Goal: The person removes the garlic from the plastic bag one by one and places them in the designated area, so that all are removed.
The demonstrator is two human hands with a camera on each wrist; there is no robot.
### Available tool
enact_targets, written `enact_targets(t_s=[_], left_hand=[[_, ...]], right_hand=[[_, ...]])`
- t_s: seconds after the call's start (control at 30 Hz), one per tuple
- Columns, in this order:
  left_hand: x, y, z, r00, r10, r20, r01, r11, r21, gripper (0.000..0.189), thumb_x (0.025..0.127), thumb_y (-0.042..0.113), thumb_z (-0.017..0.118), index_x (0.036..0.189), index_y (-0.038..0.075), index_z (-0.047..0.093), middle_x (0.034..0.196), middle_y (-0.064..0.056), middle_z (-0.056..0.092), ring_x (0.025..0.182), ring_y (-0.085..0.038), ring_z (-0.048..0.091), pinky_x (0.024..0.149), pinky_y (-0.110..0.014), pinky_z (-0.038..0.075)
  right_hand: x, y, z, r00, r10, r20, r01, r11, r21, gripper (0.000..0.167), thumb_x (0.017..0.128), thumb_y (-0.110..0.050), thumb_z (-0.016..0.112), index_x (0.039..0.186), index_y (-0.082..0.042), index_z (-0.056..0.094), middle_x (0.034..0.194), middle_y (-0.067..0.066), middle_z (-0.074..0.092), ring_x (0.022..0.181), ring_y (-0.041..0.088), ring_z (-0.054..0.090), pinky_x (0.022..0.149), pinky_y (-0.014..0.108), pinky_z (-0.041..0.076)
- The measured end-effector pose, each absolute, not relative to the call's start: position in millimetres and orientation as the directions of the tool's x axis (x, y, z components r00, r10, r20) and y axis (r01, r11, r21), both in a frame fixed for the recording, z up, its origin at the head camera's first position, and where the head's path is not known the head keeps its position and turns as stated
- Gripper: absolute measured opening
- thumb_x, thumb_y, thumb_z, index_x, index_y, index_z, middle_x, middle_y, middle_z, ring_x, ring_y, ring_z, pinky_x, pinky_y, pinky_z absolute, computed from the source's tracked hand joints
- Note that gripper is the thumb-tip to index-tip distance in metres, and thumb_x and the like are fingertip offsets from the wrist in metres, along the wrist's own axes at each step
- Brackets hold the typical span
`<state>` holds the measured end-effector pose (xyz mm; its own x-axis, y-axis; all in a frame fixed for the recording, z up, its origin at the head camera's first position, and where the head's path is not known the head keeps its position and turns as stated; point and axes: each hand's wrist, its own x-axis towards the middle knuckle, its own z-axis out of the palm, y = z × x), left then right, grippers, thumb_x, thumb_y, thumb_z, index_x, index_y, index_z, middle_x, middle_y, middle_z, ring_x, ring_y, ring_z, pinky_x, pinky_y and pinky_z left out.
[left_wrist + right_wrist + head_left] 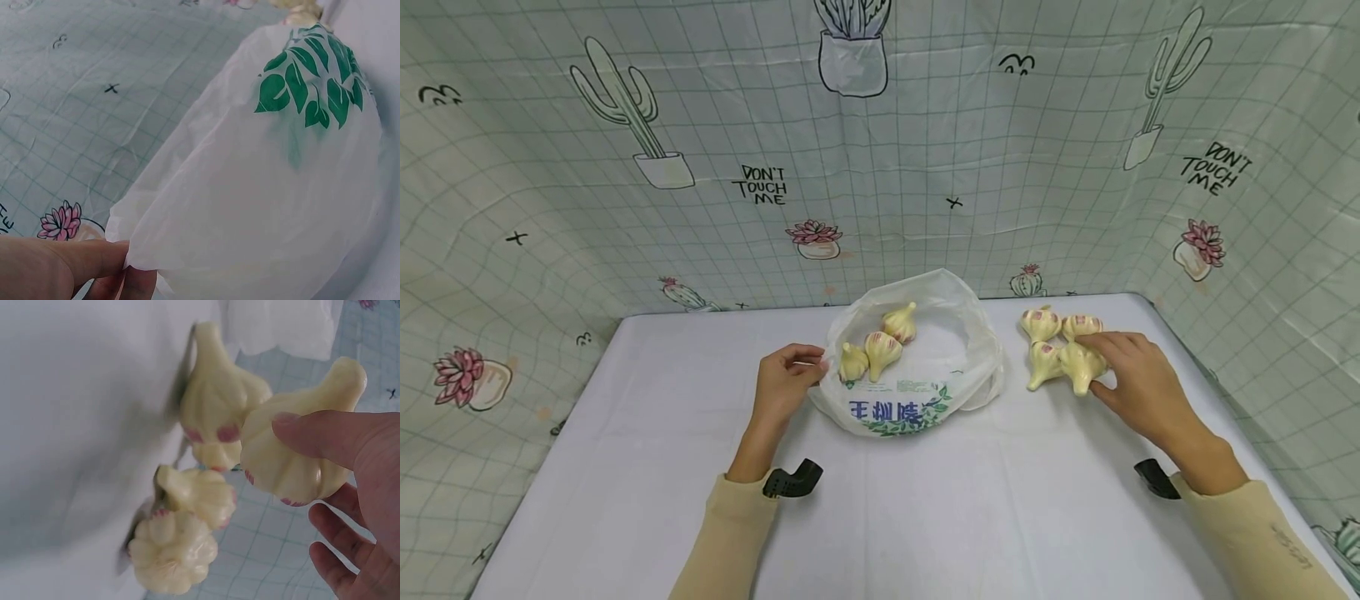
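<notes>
A white plastic bag (917, 417) with blue lettering and green leaves lies with its mouth spread wide. Three pale garlic bulbs (882, 354) sit together in its left part. My left hand (784, 383) pinches the left rim of the bag between thumb and fingers; the left wrist view shows the thin plastic (219, 206) gathered there. To the right of the bag, my right hand (1138, 387) holds a garlic bulb (294, 450) with the thumb across its side. Several other garlic bulbs (222, 394) with pinkish marks are clustered close beside it on the table.
A white cloth covers the table (940, 517). Behind it and along both sides hangs a checked curtain (880, 175) printed with cacti and lettering. The bag stands near the table's back edge, and the loose bulbs lie toward the back right corner.
</notes>
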<state>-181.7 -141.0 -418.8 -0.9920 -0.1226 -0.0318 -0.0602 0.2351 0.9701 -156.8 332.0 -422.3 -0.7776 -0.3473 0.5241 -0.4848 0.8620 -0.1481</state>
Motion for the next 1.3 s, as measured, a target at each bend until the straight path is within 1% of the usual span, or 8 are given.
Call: enact_targets(t_s=[0.27,0.43,0.63,0.9,1.07,1.3], left_hand=[[-181.0,-140.6,-419.0,-0.991,-0.127,-0.032,-0.063,0.242,0.968,0.018,0.097,-0.003,0.073,0.115,-0.006,0.073,0.11,-0.019,0.069,0.085,-0.009,0.067,0.073,-0.019,0.059],[-180.5,-140.8,-419.4,-0.992,-0.123,-0.025,-0.054,0.239,0.97,0.018,0.097,-0.004,0.072,0.115,-0.006,0.073,0.11,-0.018,0.069,0.085,-0.009,0.067,0.073,-0.018,0.059],[-180.4,-140.6,-419.3,-0.992,-0.12,-0.024,-0.052,0.236,0.97,0.018,0.097,-0.004,0.072,0.115,-0.006,0.073,0.109,-0.018,0.069,0.085,-0.008,0.067,0.074,-0.019,0.059],[-180.5,-139.9,-418.8,-0.992,-0.123,-0.024,-0.053,0.235,0.971,0.018,0.096,-0.004,0.073,0.114,-0.006,0.073,0.11,-0.018,0.069,0.084,-0.008,0.067,0.074,-0.019,0.059],[-180.0,-139.5,-418.4,-0.991,-0.127,-0.033,-0.062,0.229,0.971,0.018,0.097,-0.004,0.072,0.114,-0.006,0.073,0.109,-0.017,0.069,0.084,-0.008,0.066,0.072,-0.017,0.058],[-180.0,-138.4,-418.5,-0.991,-0.128,-0.032,-0.061,0.234,0.97,0.017,0.097,-0.004,0.072,0.114,-0.006,0.073,0.109,-0.017,0.069,0.085,-0.008,0.066,0.072,-0.017,0.058]], right_hand=[[-159.6,344.9,-429.8,-0.79,-0.347,0.506,-0.467,0.874,-0.131,0.073,0.061,0.011,0.092,0.127,-0.003,0.065,0.121,0.024,0.068,0.11,0.052,0.058,0.085,0.069,0.047],[-161.9,351.0,-433.9,-0.805,-0.341,0.486,-0.449,0.885,-0.123,0.071,0.061,0.01,0.092,0.126,-0.003,0.065,0.121,0.026,0.067,0.109,0.054,0.058,0.084,0.07,0.046],[-163.1,354.9,-436.5,-0.835,-0.327,0.442,-0.414,0.903,-0.115,0.07,0.063,0.008,0.092,0.127,-0.001,0.064,0.123,0.03,0.066,0.11,0.056,0.056,0.086,0.071,0.045],[-165.7,359.1,-441.6,-0.848,-0.328,0.417,-0.404,0.908,-0.108,0.07,0.064,0.007,0.092,0.127,0.0,0.064,0.124,0.029,0.066,0.111,0.057,0.056,0.086,0.071,0.045],[-168.5,360.4,-445.0,-0.862,-0.33,0.385,-0.399,0.91,-0.111,0.068,0.066,0.008,0.092,0.128,0.001,0.064,0.125,0.029,0.066,0.112,0.057,0.056,0.087,0.071,0.045],[-172.1,359.4,-446.4,-0.876,-0.338,0.345,-0.391,0.916,-0.094,0.067,0.067,0.01,0.091,0.128,0.003,0.065,0.129,0.031,0.064,0.116,0.058,0.055,0.09,0.072,0.045]])
